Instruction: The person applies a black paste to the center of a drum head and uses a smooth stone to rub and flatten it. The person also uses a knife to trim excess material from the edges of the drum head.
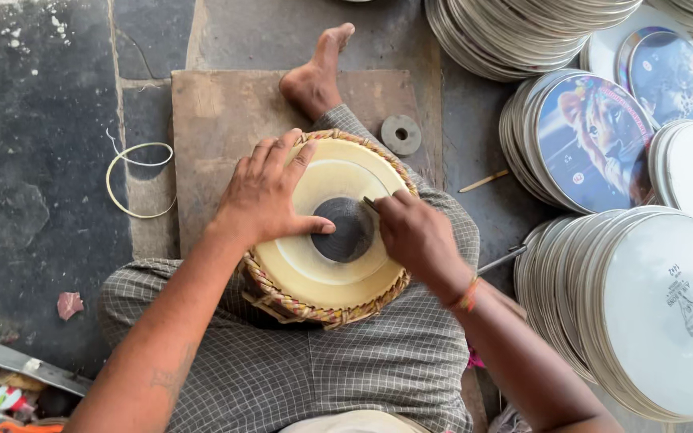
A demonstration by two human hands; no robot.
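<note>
A small hand drum (324, 277) rests in my lap, its pale skin head facing up with a dark round patch (345, 230) in the middle and a woven braid round the rim. My left hand (268, 190) lies flat on the drum head, thumb touching the left edge of the dark patch. My right hand (414, 235) is closed around a small thin tool whose tip pokes out at the upper right edge of the dark patch.
Stacks of round drum skins, some white (667, 313), one printed with a lion picture (595, 140), fill the right side. A wooden board (218, 120) lies under my foot (314, 76). A grey ring (401, 134), a stick (483, 181), a thin hoop (139, 180) and a tray (10, 385) lie around.
</note>
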